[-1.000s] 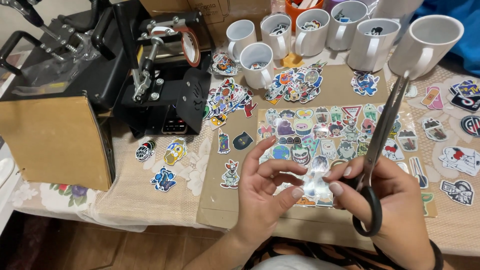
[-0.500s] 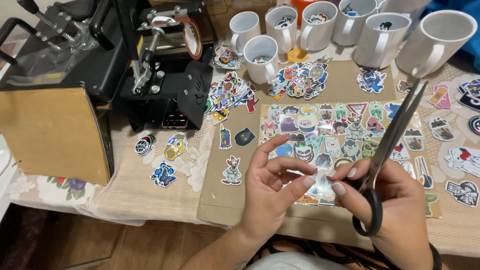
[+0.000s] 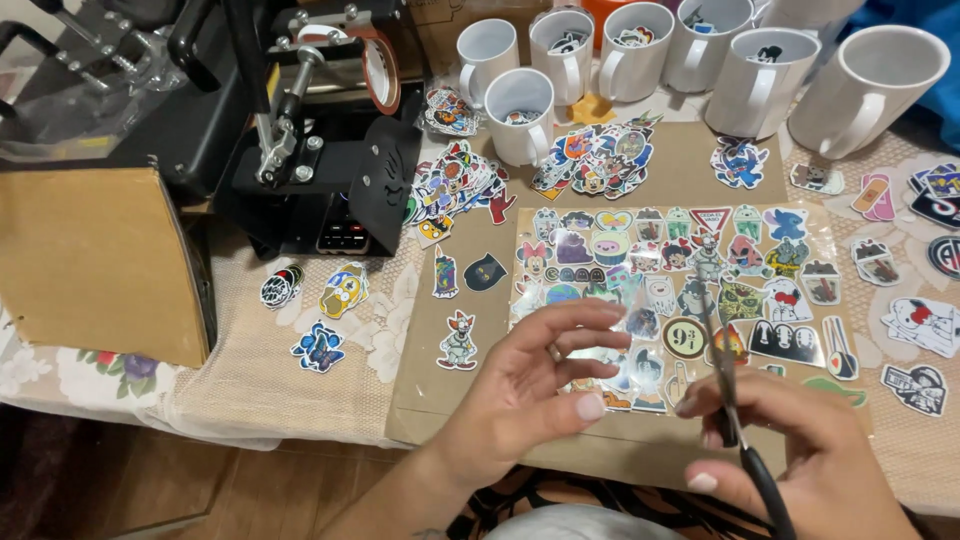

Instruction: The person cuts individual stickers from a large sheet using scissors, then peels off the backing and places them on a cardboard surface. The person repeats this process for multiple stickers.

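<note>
Scissors: a pair of metal-bladed scissors with black handles (image 3: 735, 420) is held in the right hand (image 3: 800, 460), blades pointing up and away over the sheet, nearly closed.
Sticker sheet: a clear glossy plastic sheet of colourful cartoon stickers (image 3: 690, 290) lies flat on brown cardboard on the bench; its near edge is covered by both hands.
Left hand: the left hand (image 3: 540, 385) is spread palm up over the sheet's near left part, fingers (image 3: 600, 340) loosely curled.
</note>
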